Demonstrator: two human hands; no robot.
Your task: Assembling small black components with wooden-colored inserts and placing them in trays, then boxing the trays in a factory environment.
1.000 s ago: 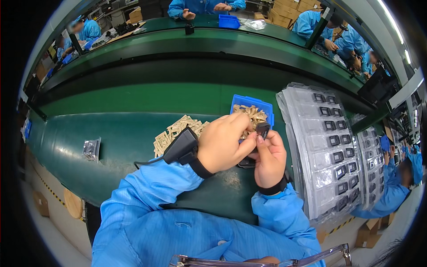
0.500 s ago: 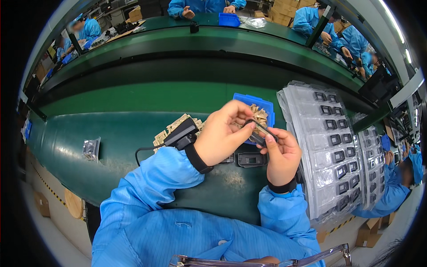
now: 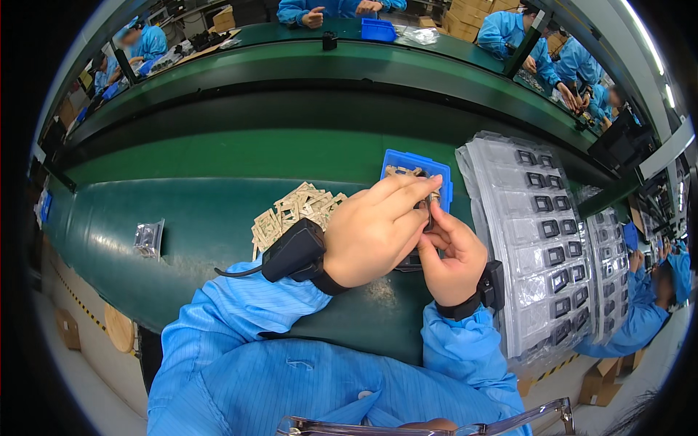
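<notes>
A: What do the hands have?

B: The left hand (image 3: 378, 232) bends its fingers over a dark part (image 3: 428, 220), and the right hand (image 3: 456, 263) pinches it from the right; the fingers of both grasp it. Much of its outline is covered.

A: Where is it, over the surface?

B: Just on the near side of the blue bin (image 3: 448, 190), above the green counter (image 3: 196, 232). Beige pieces (image 3: 400, 171) lie in the bin, and more form a loose heap (image 3: 291, 214) to its left, beyond the black device (image 3: 294, 251) on the left wrist.

A: What else does the counter carry?

B: A small clear packet (image 3: 147, 240) on the left, well apart from the heap. A pale worn patch (image 3: 382, 292) marks the near side. To the right, clear trays (image 3: 502, 218) hold rows of black frames (image 3: 550, 229).

A: And the room?

B: A far counter (image 3: 291, 38) runs across, with a second blue bin (image 3: 378, 30) and a person in blue (image 3: 342, 11) behind it. Others in blue are busy at the far left and far right. Cardboard boxes (image 3: 465, 14) are stacked at the far side. On the left, a round wooden piece (image 3: 119, 328) and striped tape (image 3: 76, 294) show down at floor (image 3: 109, 370) level.
</notes>
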